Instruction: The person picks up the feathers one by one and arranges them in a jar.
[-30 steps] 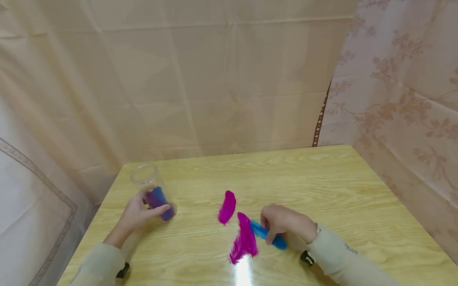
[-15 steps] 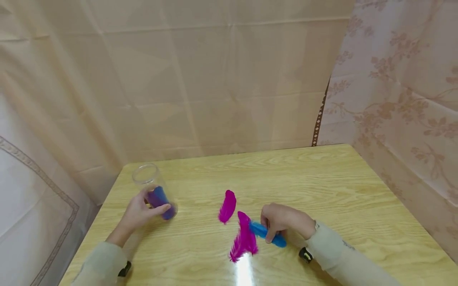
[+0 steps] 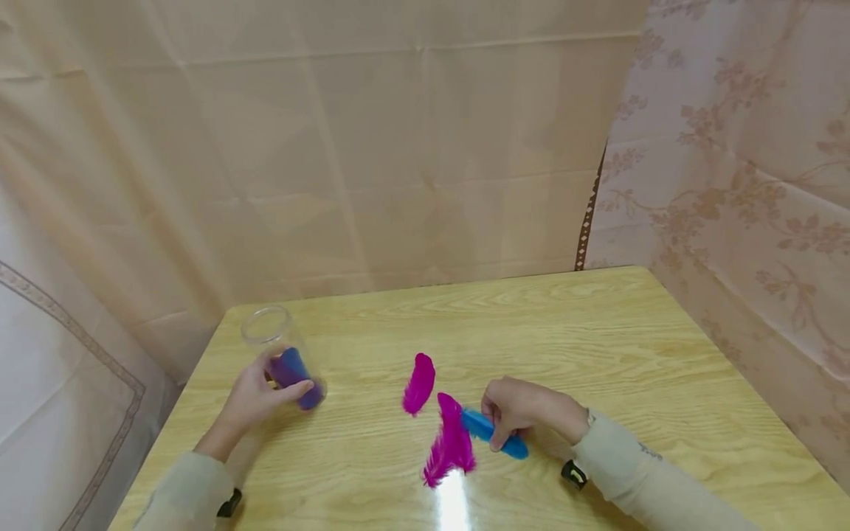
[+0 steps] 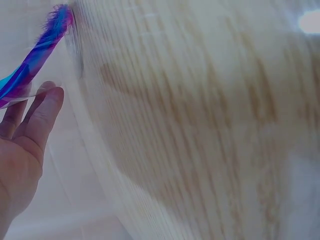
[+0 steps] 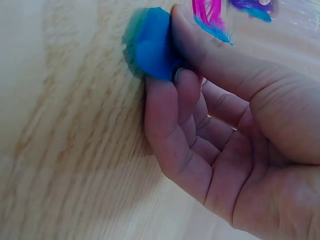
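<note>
"What lies under everything?"

"A wood-grain worktop (image 3: 564, 332), with the two hands well apart over it. The left hand (image 3: 259, 392) has thumb and fingers round a clear container (image 3: 279, 340); blue-and-purple feathers (image 4: 37, 52) sit inside."

"And the right hand (image 3: 523, 407)?"

"Pinching a blue feather (image 3: 477, 424) between thumb and fingers. Just inward of that hand is an overlapping magenta pair (image 3: 453, 442), which the blue one's tip seems to touch. Smallest is a lone magenta feather (image 3: 419, 383), between the hands, farther from the body."

"So which step is this?"

"I'd call it picking up the blue feather while the container is steadied. I can't tell whether it's off the worktop."

"What does the next move call for?"

"A light, firm pinch, I'd judge, and a clean lift that doesn't drag the pair."
</note>
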Tool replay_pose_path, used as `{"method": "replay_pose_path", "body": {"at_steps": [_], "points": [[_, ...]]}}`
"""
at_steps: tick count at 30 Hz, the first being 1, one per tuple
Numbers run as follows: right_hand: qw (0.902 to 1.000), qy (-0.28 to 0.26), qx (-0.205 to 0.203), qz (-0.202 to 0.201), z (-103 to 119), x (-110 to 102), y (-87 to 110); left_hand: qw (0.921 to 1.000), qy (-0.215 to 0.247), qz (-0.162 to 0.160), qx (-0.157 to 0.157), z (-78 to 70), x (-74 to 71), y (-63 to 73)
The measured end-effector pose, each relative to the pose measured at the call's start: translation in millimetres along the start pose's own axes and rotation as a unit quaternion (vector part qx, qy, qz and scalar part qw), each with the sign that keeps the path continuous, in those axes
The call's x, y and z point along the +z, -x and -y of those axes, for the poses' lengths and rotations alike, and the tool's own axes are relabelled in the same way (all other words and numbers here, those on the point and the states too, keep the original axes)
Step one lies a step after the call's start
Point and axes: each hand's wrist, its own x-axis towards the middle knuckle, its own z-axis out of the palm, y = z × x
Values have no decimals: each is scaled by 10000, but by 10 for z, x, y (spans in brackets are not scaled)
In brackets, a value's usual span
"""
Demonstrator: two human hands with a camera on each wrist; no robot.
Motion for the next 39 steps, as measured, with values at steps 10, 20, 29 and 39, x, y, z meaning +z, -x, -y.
{"method": "replay_pose_path", "body": {"at_steps": [10, 20, 29, 39], "points": [[9998, 25, 36, 187, 4, -22, -37, 9998, 114, -51, 145, 29, -5, -4], [9959, 229, -737, 482, 4, -71, -65, 9999, 45, -50, 135, 10, -25, 6], [9911, 39, -1163, 646, -21, -86, -64, 9999, 105, -88, 87, 3, -2, 2], [9786, 310, -2013, -311, -5, -149, -201, 9999, 75, -26, 82, 15, -2, -9]]}}
